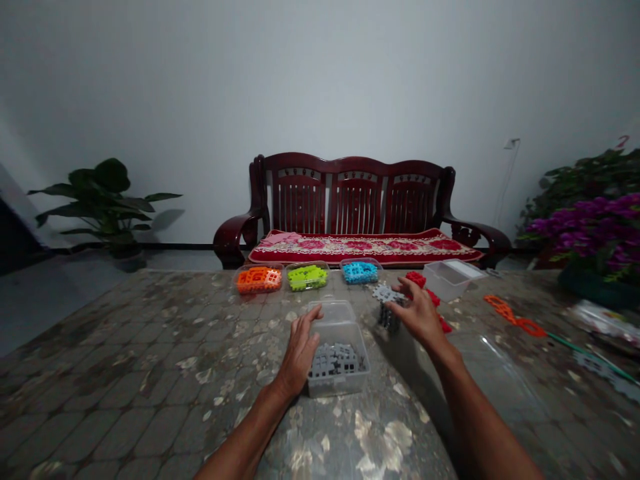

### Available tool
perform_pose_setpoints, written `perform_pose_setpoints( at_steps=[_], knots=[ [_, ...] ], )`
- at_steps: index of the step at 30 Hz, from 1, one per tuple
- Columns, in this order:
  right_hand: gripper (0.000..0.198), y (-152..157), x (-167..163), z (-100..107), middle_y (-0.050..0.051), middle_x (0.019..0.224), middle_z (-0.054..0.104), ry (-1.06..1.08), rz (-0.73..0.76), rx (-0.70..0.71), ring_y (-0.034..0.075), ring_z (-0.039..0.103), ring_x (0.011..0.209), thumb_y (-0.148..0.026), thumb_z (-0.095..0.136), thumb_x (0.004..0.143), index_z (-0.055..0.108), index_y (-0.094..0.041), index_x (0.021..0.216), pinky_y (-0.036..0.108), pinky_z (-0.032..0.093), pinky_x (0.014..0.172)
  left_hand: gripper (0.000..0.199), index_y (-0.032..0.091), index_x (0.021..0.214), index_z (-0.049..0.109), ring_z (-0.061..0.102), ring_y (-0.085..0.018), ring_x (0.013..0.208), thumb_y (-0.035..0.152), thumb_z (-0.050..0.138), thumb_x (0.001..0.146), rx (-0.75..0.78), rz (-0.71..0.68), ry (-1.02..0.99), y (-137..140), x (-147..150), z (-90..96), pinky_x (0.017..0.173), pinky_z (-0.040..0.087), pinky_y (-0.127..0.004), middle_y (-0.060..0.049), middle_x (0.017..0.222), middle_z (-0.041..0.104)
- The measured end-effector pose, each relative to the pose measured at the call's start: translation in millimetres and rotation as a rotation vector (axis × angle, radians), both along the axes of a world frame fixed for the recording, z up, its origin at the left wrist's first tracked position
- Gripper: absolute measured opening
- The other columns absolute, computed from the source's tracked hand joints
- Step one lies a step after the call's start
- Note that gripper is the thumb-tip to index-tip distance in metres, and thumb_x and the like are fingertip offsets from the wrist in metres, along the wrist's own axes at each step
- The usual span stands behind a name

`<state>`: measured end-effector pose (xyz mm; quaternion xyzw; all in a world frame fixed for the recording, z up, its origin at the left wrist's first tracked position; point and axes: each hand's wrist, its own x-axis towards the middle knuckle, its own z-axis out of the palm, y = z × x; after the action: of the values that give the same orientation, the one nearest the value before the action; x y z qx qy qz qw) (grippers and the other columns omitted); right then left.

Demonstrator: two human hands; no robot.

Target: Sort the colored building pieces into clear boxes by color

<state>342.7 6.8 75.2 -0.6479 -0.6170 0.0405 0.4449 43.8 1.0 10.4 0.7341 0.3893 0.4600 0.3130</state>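
My left hand (pixel 301 343) rests against the left side of an open clear plastic box (pixel 364 381), its fingers stretched out and holding nothing. Grey interlocking plastic pieces (pixel 335 360) lie inside this box, and its hinged lid (pixel 336 311) is folded back. To the right, my right hand (pixel 419 313) has thumb and fingers on the edge of a flat grey toothed piece (pixel 386 293). That piece sits on top of a small upright grey structure (pixel 387 317) standing on the table. Red pieces (pixel 416 278) are partly hidden behind my right hand.
Clear boxes of orange (pixel 259 280), green (pixel 307 277) and blue pieces (pixel 360 272) line the table's far edge. A transparent container (pixel 445 285) stands behind the right hand. Joined orange pieces (pixel 530 327), a green stick (pixel 575 350) and purple flowers (pixel 595 230) are at right.
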Motion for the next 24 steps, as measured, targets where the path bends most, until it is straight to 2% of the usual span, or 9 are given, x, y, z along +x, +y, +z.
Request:
perform_pose_setpoints(
  at_steps=[3, 7, 11, 14, 18, 21, 24],
  knots=[
    [0.063, -9, -17, 9, 0.01, 0.117, 0.073, 0.1, 0.223, -0.049, 0.028, 0.064, 0.113, -0.032, 0.072, 0.075, 0.055, -0.02, 0.135, 0.047, 0.045, 0.102, 0.052, 0.025, 0.15, 0.037, 0.041, -0.028, 0.133, 0.037, 0.033, 0.1, -0.003, -0.006, -0.007, -1, 0, 1.0, 0.116, 0.027, -0.051, -0.01, 0.137, 0.052],
    [0.065, -24, -47, 14, 0.008, 0.115, 0.073, 0.08, 0.435, -0.111, 0.028, 0.062, 0.115, -0.026, 0.077, 0.071, 0.057, -0.021, 0.132, 0.047, 0.043, 0.104, 0.052, 0.023, 0.15, 0.037, 0.04, -0.029, 0.133, 0.038, 0.034, 0.1, 0.0, -0.003, -0.012, -1, 0, 0.4, 0.116, 0.027, -0.052, -0.011, 0.136, 0.051],
    [0.07, -32, -67, 7, 0.006, 0.115, 0.071, -0.007, 0.541, -0.144, 0.027, 0.059, 0.115, -0.021, 0.079, 0.068, 0.057, -0.023, 0.135, 0.045, 0.043, 0.102, 0.052, 0.024, 0.15, 0.036, 0.04, -0.028, 0.133, 0.037, 0.034, 0.1, -0.01, -0.002, -0.021, -1, 1, -1.5, 0.116, 0.027, -0.051, -0.01, 0.137, 0.05],
    [0.062, -31, -70, 1, 0.005, 0.118, 0.07, -0.074, 0.573, -0.12, 0.028, 0.057, 0.116, -0.017, 0.077, 0.067, 0.063, -0.025, 0.127, 0.044, 0.043, 0.102, 0.052, 0.024, 0.151, 0.036, 0.041, -0.028, 0.133, 0.037, 0.034, 0.1, -0.006, -0.007, -0.024, -1, 2, -0.9, 0.116, 0.028, -0.051, -0.01, 0.137, 0.05],
    [0.038, -21, -59, -2, 0.005, 0.114, 0.072, -0.095, 0.519, -0.033, 0.027, 0.059, 0.113, -0.017, 0.068, 0.073, 0.072, -0.026, 0.11, 0.046, 0.042, 0.103, 0.052, 0.024, 0.15, 0.037, 0.041, -0.028, 0.132, 0.037, 0.034, 0.1, -0.002, -0.009, -0.021, -2, 1, 1.6, 0.116, 0.027, -0.051, -0.01, 0.136, 0.051],
    [0.03, -12, -42, -3, 0.005, 0.109, 0.074, -0.081, 0.331, 0.023, 0.027, 0.062, 0.108, -0.022, 0.061, 0.078, 0.073, -0.026, 0.105, 0.046, 0.043, 0.101, 0.052, 0.024, 0.15, 0.037, 0.041, -0.028, 0.132, 0.037, 0.034, 0.1, -0.004, -0.01, -0.022, -2, 1, 2.4, 0.116, 0.027, -0.05, -0.01, 0.136, 0.052],
    [0.032, -5, -24, -6, 0.008, 0.109, 0.074, -0.11, 0.113, 0.057, 0.028, 0.062, 0.109, -0.027, 0.057, 0.08, 0.073, -0.023, 0.108, 0.045, 0.044, 0.099, 0.052, 0.023, 0.149, 0.038, 0.041, -0.028, 0.132, 0.038, 0.034, 0.1, 0.001, -0.011, -0.022, -2, 0, 1.8, 0.116, 0.027, -0.051, -0.01, 0.136, 0.052]
  ],
)
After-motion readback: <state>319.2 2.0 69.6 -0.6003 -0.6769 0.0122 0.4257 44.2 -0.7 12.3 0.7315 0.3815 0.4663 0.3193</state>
